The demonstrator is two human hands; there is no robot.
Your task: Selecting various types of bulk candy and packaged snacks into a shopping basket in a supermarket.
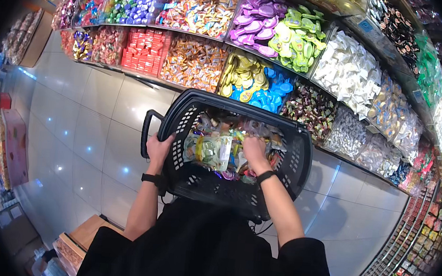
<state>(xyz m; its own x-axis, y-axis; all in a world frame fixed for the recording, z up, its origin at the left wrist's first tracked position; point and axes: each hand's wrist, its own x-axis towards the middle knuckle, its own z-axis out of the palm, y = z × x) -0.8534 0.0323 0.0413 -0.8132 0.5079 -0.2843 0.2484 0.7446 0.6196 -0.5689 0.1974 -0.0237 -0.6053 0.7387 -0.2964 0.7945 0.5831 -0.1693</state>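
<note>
A black plastic shopping basket (301, 161) is in front of me, with perforated side walls and many wrapped sweets inside. My left hand (158, 150) grips its left rim, beside the black handle (146, 131). Inside the basket, my right hand (254, 151) reaches down into the sweets; its fingertips are partly hidden, so whether it holds anything is unclear. Left of that hand lies a clear and green packet (208, 152) with a white label. Purple and other coloured wrappers (227, 175) show below the packet. Each wrist wears a black band.
Beyond the basket curve two tiers of candy bins, with purple spoon-shaped packs (257, 21), white packets (347, 66) and red boxes (144, 50). Packet racks (412, 249) stand at right. A wooden stand (86, 230) is at lower left, a pink box (14, 147) at far left.
</note>
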